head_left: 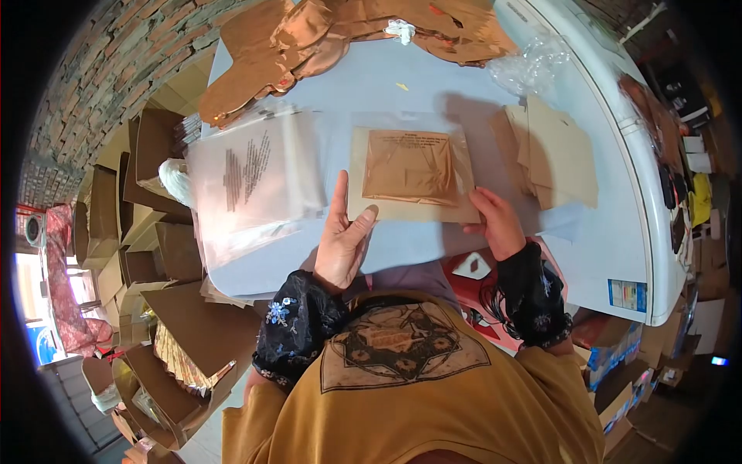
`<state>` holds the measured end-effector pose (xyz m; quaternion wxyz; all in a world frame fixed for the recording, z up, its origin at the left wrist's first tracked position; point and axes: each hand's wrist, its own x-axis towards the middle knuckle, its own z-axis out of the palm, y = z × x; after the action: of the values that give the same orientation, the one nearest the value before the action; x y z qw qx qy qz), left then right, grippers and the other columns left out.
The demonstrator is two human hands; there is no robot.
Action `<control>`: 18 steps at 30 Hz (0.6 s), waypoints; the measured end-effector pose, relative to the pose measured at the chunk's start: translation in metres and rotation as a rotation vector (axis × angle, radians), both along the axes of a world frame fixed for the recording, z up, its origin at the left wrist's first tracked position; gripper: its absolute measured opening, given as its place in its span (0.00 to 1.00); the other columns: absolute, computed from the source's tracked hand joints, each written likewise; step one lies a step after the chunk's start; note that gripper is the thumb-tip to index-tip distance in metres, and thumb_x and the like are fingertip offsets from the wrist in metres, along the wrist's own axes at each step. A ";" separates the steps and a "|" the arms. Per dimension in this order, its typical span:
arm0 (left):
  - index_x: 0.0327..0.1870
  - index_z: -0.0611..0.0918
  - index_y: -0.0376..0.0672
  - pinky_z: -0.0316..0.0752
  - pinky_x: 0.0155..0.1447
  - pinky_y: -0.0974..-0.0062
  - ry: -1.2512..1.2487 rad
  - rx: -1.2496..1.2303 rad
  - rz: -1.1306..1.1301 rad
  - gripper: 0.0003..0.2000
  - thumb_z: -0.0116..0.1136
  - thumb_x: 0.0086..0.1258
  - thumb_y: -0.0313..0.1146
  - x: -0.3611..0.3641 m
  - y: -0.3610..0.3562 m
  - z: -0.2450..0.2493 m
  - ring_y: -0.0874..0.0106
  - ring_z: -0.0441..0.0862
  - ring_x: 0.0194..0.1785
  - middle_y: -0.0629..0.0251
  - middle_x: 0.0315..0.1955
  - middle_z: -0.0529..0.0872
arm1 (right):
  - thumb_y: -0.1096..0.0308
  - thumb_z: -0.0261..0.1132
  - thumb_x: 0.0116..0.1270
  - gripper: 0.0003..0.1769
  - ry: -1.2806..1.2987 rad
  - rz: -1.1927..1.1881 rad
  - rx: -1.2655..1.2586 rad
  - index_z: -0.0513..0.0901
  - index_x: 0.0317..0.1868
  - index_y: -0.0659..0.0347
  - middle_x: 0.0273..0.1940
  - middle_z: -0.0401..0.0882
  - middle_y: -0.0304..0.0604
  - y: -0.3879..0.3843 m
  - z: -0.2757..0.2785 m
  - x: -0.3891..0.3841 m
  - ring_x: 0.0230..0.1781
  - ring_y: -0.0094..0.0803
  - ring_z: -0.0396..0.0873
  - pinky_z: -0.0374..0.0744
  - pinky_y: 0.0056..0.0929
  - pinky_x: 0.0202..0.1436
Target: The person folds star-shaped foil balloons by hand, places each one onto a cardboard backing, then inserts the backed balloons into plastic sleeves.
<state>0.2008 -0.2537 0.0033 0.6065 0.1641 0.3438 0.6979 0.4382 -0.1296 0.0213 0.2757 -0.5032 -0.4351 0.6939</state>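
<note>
In front of me, a beige card sheet (421, 215) lies with a flat brown packet (410, 172) on it. The packet is wrapped in clear plastic printed with dark text. My right hand (498, 224) pinches the lower right edge of the card, thumb on top. At the lower left corner my left hand (340, 243) is open, its fingers stretched upward and its thumb against the card. Left of that hand lies a stack of clear plastic bags (259, 170) with printed text.
Loose beige card sheets (553, 158) lie at right on the pale table (363, 77). Brown wrapped material (301, 46) and crumpled clear plastic (533, 66) are along the far side. A white appliance (618, 232) borders the right; cardboard boxes (170, 251) stand at left.
</note>
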 end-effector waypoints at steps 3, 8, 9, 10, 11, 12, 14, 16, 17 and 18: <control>0.82 0.49 0.50 0.69 0.73 0.71 0.012 0.003 0.073 0.37 0.52 0.76 0.19 0.005 0.002 -0.004 0.70 0.74 0.68 0.57 0.70 0.71 | 0.54 0.58 0.77 0.19 -0.004 0.013 0.011 0.80 0.53 0.61 0.38 0.83 0.35 -0.001 -0.004 0.003 0.34 0.22 0.83 0.82 0.21 0.33; 0.77 0.62 0.43 0.70 0.71 0.71 0.054 -0.023 0.129 0.29 0.52 0.76 0.19 0.014 0.005 -0.007 0.72 0.75 0.66 0.59 0.66 0.76 | 0.53 0.57 0.78 0.20 -0.048 -0.003 0.050 0.80 0.55 0.63 0.41 0.82 0.36 -0.001 -0.010 0.002 0.36 0.22 0.83 0.83 0.23 0.32; 0.75 0.64 0.41 0.70 0.71 0.71 0.057 -0.035 0.132 0.27 0.52 0.76 0.19 0.015 0.004 -0.007 0.73 0.76 0.65 0.60 0.65 0.77 | 0.53 0.57 0.78 0.21 -0.065 -0.017 0.062 0.80 0.55 0.63 0.41 0.82 0.36 -0.002 -0.009 -0.001 0.37 0.23 0.83 0.84 0.23 0.33; 0.75 0.64 0.40 0.70 0.70 0.72 0.102 -0.051 0.146 0.27 0.53 0.76 0.20 0.016 0.004 -0.008 0.73 0.76 0.64 0.60 0.64 0.77 | 0.54 0.57 0.78 0.21 -0.056 -0.028 0.063 0.80 0.55 0.64 0.42 0.82 0.37 -0.002 -0.010 -0.002 0.37 0.23 0.83 0.84 0.23 0.33; 0.74 0.64 0.39 0.69 0.70 0.72 0.147 -0.066 0.159 0.26 0.54 0.76 0.21 0.016 0.004 -0.011 0.73 0.76 0.64 0.61 0.63 0.78 | 0.54 0.56 0.78 0.21 -0.046 -0.038 0.064 0.80 0.55 0.64 0.42 0.82 0.37 -0.002 -0.011 -0.002 0.38 0.23 0.83 0.85 0.24 0.33; 0.74 0.64 0.39 0.69 0.70 0.72 0.193 -0.081 0.171 0.26 0.54 0.77 0.22 0.017 0.004 -0.013 0.73 0.76 0.63 0.61 0.62 0.79 | 0.54 0.56 0.79 0.21 -0.036 -0.049 0.066 0.80 0.55 0.65 0.42 0.82 0.37 -0.002 -0.012 -0.003 0.38 0.23 0.83 0.85 0.24 0.33; 0.69 0.67 0.38 0.71 0.66 0.73 0.220 -0.150 0.218 0.22 0.55 0.77 0.23 0.024 0.005 -0.008 0.74 0.78 0.59 0.61 0.58 0.81 | 0.55 0.55 0.79 0.21 -0.030 -0.067 0.062 0.80 0.55 0.65 0.43 0.82 0.37 -0.006 -0.007 -0.010 0.39 0.23 0.83 0.86 0.25 0.34; 0.66 0.70 0.38 0.74 0.59 0.75 0.249 -0.201 0.239 0.18 0.55 0.77 0.24 0.029 0.005 -0.001 0.75 0.79 0.54 0.62 0.53 0.83 | 0.55 0.55 0.79 0.20 -0.030 -0.057 0.067 0.80 0.55 0.65 0.42 0.81 0.36 -0.007 -0.005 -0.008 0.39 0.22 0.82 0.85 0.25 0.33; 0.64 0.70 0.38 0.76 0.55 0.76 0.266 -0.218 0.239 0.17 0.55 0.77 0.24 0.031 0.004 0.004 0.76 0.80 0.50 0.62 0.50 0.84 | 0.56 0.56 0.78 0.19 -0.030 -0.034 0.074 0.80 0.55 0.64 0.42 0.81 0.34 -0.006 -0.007 -0.007 0.38 0.21 0.81 0.85 0.25 0.32; 0.62 0.71 0.38 0.77 0.51 0.77 0.283 -0.235 0.242 0.15 0.54 0.77 0.24 0.032 0.004 0.007 0.76 0.81 0.46 0.63 0.47 0.84 | 0.56 0.56 0.78 0.19 -0.029 -0.008 0.080 0.81 0.55 0.62 0.41 0.80 0.33 -0.005 -0.009 -0.006 0.37 0.20 0.80 0.84 0.25 0.32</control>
<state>0.2324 -0.2502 0.0102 0.4790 0.1463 0.5217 0.6907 0.4323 -0.1344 0.0122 0.2923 -0.5036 -0.4645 0.6672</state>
